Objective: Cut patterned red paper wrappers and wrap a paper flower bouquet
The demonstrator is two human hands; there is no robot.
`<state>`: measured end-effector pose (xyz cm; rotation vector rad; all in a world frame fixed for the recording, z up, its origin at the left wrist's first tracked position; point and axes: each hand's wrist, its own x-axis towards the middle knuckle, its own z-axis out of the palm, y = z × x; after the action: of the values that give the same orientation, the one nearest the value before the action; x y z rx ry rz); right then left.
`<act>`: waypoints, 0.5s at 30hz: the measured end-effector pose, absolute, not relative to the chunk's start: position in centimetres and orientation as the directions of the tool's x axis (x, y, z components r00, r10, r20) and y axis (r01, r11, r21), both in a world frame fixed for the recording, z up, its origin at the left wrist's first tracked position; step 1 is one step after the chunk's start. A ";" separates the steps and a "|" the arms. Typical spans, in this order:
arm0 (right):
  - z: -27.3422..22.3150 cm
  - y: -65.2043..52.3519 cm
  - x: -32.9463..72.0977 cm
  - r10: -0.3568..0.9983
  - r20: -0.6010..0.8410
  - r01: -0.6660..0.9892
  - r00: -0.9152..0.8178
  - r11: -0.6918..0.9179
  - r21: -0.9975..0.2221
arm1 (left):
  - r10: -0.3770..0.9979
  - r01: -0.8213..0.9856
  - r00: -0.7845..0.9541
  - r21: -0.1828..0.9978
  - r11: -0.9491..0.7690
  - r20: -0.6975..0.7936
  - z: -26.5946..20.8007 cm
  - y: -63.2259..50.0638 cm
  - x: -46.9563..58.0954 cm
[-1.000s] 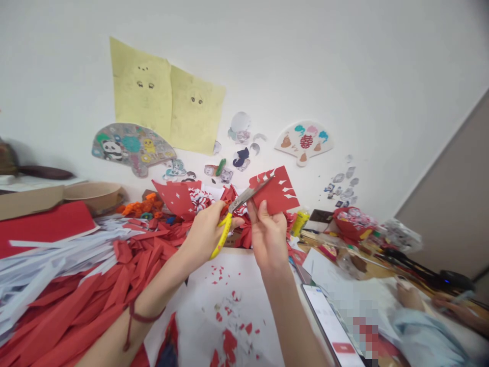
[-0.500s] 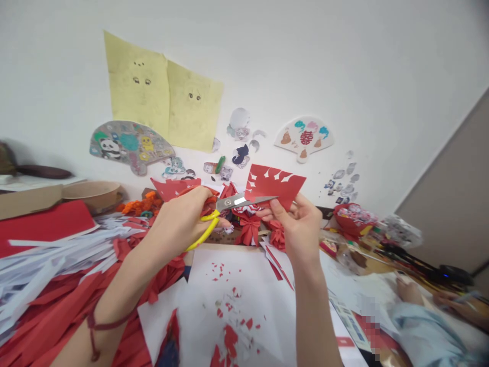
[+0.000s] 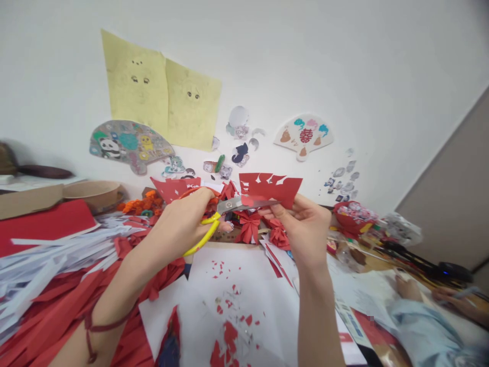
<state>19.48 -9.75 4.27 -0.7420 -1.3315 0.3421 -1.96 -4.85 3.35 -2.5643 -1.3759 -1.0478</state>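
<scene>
In the head view, the left hand [image 3: 191, 214] has its grip closed round the yellow handles of the scissors [image 3: 229, 205], which point right so that the blades, it seems, meet the red paper [image 3: 284, 189] from the side. The right hand [image 3: 307, 224] pinches that paper between thumb and fingers at its lower right part, grip nearly closed; this probably steadies the sheet while leaving the notched far edge and the left end free. The paper is held up in the middle, above the work, with the blades overlapping its near edge; how far apart they stand I cannot tell. The white sheet [image 3: 198, 316] lies below, likely handy for catching scraps [image 3: 230, 334].

By count: one pair of scissors, one red paper in hand, two yellow sheets [image 3: 133, 109] and two fans [image 3: 305, 125] on the far wall, one bowl [image 3: 91, 191] at far left, and at least two red bows [image 3: 248, 228] beyond the white sheet. The scraps, red strips [image 3: 72, 326] and white strips [image 3: 34, 290] at left are too many to count. At right, two hands [image 3: 408, 288] of a co-worker show.
</scene>
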 end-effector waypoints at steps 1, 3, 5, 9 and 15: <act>4.3 -9.7 19.5 0.620 0.750 0.183 0.230 0.730 -0.659 | 0.718 0.749 0.376 0.263 -0.608 0.586 3.4 -4.9 -2.0; 4.3 -9.8 19.5 0.623 0.748 0.182 0.229 0.727 -0.662 | 0.714 0.743 0.379 0.267 -0.614 0.589 3.4 -4.9 -2.0; 4.4 -9.8 19.4 0.628 0.743 0.180 0.233 0.723 -0.667 | 0.711 0.738 0.387 0.266 -0.620 0.587 3.4 -4.9 -2.0; 4.5 -10.0 19.3 0.627 0.739 0.175 0.248 0.721 -0.670 | 0.699 0.715 0.393 0.279 -0.641 0.598 3.2 -4.8 -2.0; 4.3 -9.8 18.9 0.626 0.725 0.134 0.288 0.723 -0.677 | 0.714 0.653 0.369 0.380 -0.655 0.595 3.1 -5.0 -1.5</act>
<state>18.92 -9.79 4.29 -0.7302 -1.2603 0.3707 -1.51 -4.98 3.07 -2.6643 -1.3329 -1.2252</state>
